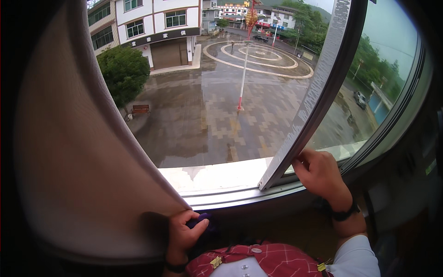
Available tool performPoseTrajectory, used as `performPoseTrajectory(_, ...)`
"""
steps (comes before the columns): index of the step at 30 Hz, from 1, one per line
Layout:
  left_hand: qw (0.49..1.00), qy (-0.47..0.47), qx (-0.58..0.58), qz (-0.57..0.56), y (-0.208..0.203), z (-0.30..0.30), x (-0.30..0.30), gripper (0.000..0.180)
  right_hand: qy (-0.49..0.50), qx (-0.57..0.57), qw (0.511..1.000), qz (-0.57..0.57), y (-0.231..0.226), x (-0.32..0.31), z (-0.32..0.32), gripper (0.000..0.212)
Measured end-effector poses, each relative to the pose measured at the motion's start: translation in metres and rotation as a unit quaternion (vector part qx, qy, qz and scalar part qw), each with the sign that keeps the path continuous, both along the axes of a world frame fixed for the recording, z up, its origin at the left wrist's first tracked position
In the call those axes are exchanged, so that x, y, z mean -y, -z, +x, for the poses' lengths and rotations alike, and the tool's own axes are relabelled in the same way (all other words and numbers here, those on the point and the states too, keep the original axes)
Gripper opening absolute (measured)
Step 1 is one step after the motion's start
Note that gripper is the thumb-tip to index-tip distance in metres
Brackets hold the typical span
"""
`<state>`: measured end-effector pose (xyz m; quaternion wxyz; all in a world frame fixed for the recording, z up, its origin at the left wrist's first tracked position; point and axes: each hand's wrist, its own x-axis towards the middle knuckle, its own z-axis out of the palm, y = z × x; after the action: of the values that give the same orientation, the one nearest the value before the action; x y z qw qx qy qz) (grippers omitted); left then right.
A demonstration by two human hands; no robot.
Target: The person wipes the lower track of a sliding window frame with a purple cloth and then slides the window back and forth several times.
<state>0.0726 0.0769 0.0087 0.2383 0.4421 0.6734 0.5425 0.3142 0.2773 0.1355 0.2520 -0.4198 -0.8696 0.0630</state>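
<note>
A sliding window sash with a metal frame stands right of the middle, and the window opening lies to its left. Against the lower part of that frame, on its right side, my right hand has its fingers curled in, the tips hidden by the frame edge. My left hand is closed round a dark purple cloth, only part of which shows between thumb and fingers. This hand is just below the metal window track, beside the bottom of a pale curtain.
The curtain fills the left side. Beyond the white outer ledge, well below, is a wet paved square with a lamp post, a bench, a tree and buildings. Another glass pane is at the right.
</note>
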Motion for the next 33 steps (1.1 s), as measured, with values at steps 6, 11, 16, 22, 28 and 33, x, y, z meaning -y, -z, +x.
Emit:
performPoseTrajectory(6,1.000,-0.031,0.003,-0.004,-0.006,0.000,0.013,0.013,-0.070,-0.014,0.997,0.025,-0.002,0.009,-0.007,0.010)
performPoseTrajectory(11,0.998,0.056,0.013,-0.005,0.010,-0.006,-0.004,0.014,-0.068,0.011,0.997,-0.033,0.001,0.004,0.002,0.011)
performPoseTrajectory(16,0.997,0.068,0.009,-0.032,-0.015,-0.004,-0.002,0.018,-0.124,0.011,0.992,-0.035,-0.020,0.012,-0.004,0.014)
performPoseTrajectory(22,0.999,0.052,0.008,-0.011,-0.038,0.005,0.000,0.017,-0.185,0.038,0.981,-0.048,-0.041,0.012,-0.013,0.014)
performPoseTrajectory(28,0.998,0.030,-0.006,-0.057,-0.031,0.008,0.000,0.017,-0.281,0.071,0.957,-0.013,-0.032,0.022,-0.057,0.020)
performPoseTrajectory(33,0.997,0.016,-0.052,-0.055,0.007,0.001,0.007,0.019,-0.374,0.052,0.926,0.004,-0.004,0.036,-0.116,0.016)
